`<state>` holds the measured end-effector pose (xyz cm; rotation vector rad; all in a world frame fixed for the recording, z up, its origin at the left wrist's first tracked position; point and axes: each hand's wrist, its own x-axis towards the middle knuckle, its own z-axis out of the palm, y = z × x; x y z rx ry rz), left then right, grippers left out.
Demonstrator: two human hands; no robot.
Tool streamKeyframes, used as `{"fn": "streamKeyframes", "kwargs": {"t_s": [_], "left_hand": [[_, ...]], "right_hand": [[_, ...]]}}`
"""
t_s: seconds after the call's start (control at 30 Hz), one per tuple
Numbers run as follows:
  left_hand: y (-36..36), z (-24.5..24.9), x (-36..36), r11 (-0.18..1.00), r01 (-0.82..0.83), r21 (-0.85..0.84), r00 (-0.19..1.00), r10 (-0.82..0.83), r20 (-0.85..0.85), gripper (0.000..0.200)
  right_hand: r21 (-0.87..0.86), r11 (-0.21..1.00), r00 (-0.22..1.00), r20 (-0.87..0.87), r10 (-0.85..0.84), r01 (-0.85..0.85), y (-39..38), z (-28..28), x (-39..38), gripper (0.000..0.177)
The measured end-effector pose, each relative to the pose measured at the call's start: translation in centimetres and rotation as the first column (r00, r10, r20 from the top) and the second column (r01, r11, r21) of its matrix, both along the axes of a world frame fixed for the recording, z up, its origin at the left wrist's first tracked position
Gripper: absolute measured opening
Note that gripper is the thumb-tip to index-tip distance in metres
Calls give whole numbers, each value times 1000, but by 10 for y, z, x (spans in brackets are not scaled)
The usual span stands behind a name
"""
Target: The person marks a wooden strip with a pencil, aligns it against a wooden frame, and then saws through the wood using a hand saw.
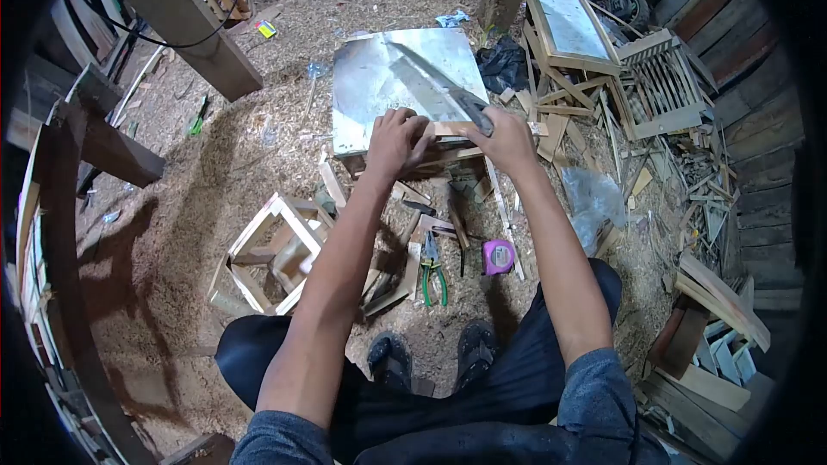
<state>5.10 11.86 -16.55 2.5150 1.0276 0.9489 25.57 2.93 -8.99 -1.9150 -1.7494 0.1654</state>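
My right hand [506,139] is closed around the dark handle of a handsaw [435,77], whose long blade points away and to the left over a low metal-topped table [362,90]. A pale wooden strip [450,128] lies along the table's near edge, under the handle end of the saw. My left hand [398,139] grips the strip's left end, fingers on top and thumb toward the right. Whether the saw teeth touch the wood cannot be made out.
Between my feet and the table lie green-handled pliers [433,271], a pink tape measure [498,257] and a hammer [419,207]. A wooden frame [258,245] stands at left. Wooden posts [177,13] rise beyond; scrap wood [689,181] piles up at right. Shavings cover the ground.
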Motion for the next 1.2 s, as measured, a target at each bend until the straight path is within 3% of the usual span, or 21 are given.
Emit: {"fn": "streamKeyframes", "kwargs": {"t_s": [0.03, 0.13, 0.23, 0.3, 0.37, 0.47, 0.57, 0.63, 0.77, 0.8, 0.93, 1.2], "left_hand": [[-1, 0, -1, 1000, 4, -6, 1000, -4, 0, 29], [0, 8, 1, 998, 10, -62, 1000, -10, 13, 28], [-1, 11, 1, 995, 25, -96, 999, -28, -26, 27], [1, 7, 0, 998, 49, -29, 999, -49, 10, 27], [17, 7, -2, 992, 125, 5, 992, -126, 27, 26], [23, 13, -5, 960, 249, -126, 968, -251, 2, 25], [15, 10, -6, 983, 181, -18, 983, -181, 19, 26], [16, 5, -5, 984, 175, -39, 984, -176, -18, 26], [16, 9, -7, 980, 197, -12, 979, -198, -45, 26], [14, 8, -6, 980, 198, 15, 979, -197, -58, 27], [16, 8, -4, 982, 188, 6, 977, -186, -103, 29], [16, 3, -6, 979, 200, -40, 976, -202, -82, 30]], "right_hand": [[-6, 1000, 1000, 0, -4, 4, -8, 3, -7, 39], [26, 971, 858, -473, -199, 239, -45, -3, -37, 48], [72, 904, 753, -584, -304, 421, -83, -44, -62, 45], [7, 874, 625, -701, -342, 486, -100, -51, -83, 46], [-13, 877, 614, -709, -346, 480, -105, -56, -88, 47], [-43, 887, 597, -724, -345, 460, -113, -48, -99, 48], [-30, 886, 609, -716, -342, 462, -112, -46, -108, 49], [1, 891, 653, -682, -331, 453, -115, -43, -113, 48], [14, 902, 648, -700, -300, 432, -115, -42, -116, 41], [-19, 899, 592, -746, -305, 438, -116, -45, -116, 41], [55, 892, 639, -718, -276, 448, -117, -49, -120, 39], [-50, 920, 624, -720, -303, 389, -134, -39, -123, 38]]}}
